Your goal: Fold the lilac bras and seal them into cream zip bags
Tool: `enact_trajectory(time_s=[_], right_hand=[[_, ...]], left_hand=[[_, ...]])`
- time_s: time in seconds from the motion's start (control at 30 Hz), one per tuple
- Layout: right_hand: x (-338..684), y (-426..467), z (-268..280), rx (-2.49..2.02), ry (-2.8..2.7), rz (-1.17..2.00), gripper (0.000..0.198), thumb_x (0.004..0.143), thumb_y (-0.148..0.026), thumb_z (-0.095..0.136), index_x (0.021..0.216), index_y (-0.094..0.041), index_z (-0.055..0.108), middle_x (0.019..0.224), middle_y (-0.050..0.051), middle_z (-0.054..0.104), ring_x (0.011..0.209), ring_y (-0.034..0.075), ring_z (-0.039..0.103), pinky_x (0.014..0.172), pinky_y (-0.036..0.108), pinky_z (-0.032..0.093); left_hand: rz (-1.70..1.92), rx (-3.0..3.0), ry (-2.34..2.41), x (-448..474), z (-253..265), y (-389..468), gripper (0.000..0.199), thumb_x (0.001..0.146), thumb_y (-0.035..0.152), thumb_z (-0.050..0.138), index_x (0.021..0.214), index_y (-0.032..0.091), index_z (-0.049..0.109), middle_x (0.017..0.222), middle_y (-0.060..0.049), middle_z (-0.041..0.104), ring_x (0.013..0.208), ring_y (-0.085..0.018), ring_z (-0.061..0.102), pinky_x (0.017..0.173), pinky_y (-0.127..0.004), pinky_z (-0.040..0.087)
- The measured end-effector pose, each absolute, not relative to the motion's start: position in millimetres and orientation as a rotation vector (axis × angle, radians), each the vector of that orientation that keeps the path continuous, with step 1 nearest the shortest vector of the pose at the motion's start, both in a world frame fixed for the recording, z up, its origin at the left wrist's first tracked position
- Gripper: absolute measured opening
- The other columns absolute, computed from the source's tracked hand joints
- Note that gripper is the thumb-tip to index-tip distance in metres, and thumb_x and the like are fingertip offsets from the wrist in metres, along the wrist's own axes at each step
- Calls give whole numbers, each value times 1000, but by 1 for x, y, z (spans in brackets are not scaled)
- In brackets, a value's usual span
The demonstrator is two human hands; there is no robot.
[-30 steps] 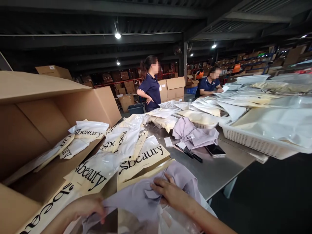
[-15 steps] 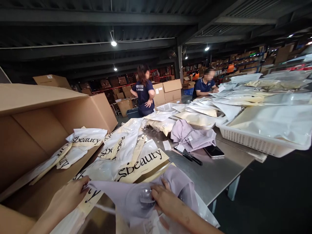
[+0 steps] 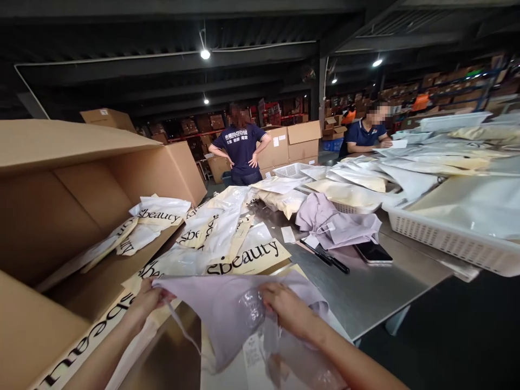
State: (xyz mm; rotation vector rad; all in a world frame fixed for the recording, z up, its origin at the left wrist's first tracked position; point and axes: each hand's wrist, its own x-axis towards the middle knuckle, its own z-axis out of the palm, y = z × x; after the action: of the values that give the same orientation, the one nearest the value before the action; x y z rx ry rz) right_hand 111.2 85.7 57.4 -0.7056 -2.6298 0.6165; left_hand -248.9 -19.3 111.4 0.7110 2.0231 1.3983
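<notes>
Steel table [image 3: 377, 295] in dim whse was strewn w/ printed bags [image 3: 249, 257], open box [image 3: 156, 165] at L, 2 co-workers [image 3: 241, 149] beyond. L hand [image 3: 151, 297] was closed on one end of the lilac garment [image 3: 205, 298], spread over the table's near side; R hand [image 3: 282, 304], fingers curled, gripped its middle, hands well apart.

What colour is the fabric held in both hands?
Pale greyish lilac fabric, best seen in the head view.
</notes>
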Motion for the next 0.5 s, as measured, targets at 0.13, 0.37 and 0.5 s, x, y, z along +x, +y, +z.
enact_trajectory(time_s=[0.13, 0.37, 0.5], right_hand=[[108, 90, 52, -584, -2633, 702, 12, 73, -5, 67, 75, -15, 61, 123, 13, 61, 113, 30, 59, 94, 38, 48], [114, 101, 70, -347, -2575, 1084, 10, 75, -15, 76, 71, -16, 67, 102, 8, 68, 116, 26, 60, 90, 33, 47], [132, 105, 89, -427, -2313, 1211, 12, 83, -25, 69, 75, -16, 66, 90, 4, 71, 98, 21, 66, 82, 29, 48]], left_hand=[[1519, 615, 1784, -243, 113, -26, 26, 63, 7, 57, 85, 20, 52, 56, 7, 55, 51, -12, 56, 58, -22, 49], [1491, 484, 1764, -249, 122, -38, 15, 59, 11, 59, 72, 12, 66, 64, -4, 64, 58, -15, 60, 57, -24, 52], [1362, 581, 1828, -245, 111, -44, 23, 60, 18, 73, 81, 13, 67, 68, -1, 63, 57, -13, 59, 61, -25, 52]])
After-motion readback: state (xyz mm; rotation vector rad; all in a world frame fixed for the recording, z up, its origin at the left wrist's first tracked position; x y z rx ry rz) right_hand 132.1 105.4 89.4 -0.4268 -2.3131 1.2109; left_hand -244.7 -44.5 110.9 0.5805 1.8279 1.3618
